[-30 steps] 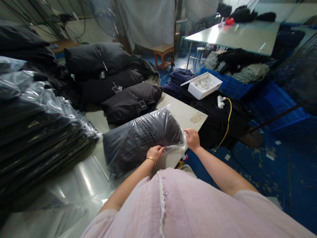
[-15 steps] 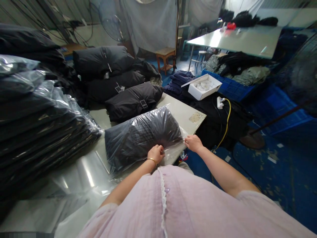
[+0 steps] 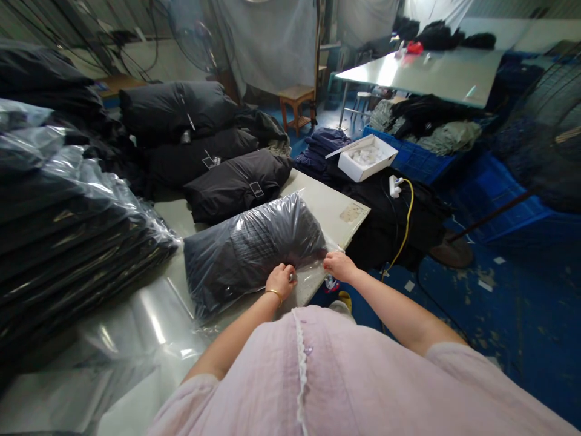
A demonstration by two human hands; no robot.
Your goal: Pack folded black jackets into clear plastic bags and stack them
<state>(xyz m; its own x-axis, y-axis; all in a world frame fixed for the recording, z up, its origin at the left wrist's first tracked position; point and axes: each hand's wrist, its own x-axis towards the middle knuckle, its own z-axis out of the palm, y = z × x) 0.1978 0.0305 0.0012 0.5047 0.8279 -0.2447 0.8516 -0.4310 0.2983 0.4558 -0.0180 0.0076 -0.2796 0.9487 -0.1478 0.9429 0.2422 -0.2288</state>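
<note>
A dark folded garment [image 3: 258, 239] lies inside a clear plastic bag [image 3: 313, 265] on the table's near corner. My left hand [image 3: 280, 282], with a gold bangle at the wrist, is closed on the bag's near side by its open-looking end. At the right end, my right hand [image 3: 339, 266] pinches the loose plastic, which sticks out past the garment. Fingertips of both hands are partly hidden. Behind the bag lies a rolled black garment [image 3: 236, 184] with a square label.
Bagged dark garments [image 3: 68, 242] form a tall stack at left. Flat plastic sheets [image 3: 136, 339] cover the near table. Beyond the table [image 3: 333, 197] are a white box [image 3: 365, 160], a yellow cable [image 3: 408, 224], blue crates [image 3: 494, 194] and a wooden stool [image 3: 297, 100].
My right hand has shifted left and slightly down along the bag's end, closer to my left hand. The whole view has slid a little, as the head turned right.
</note>
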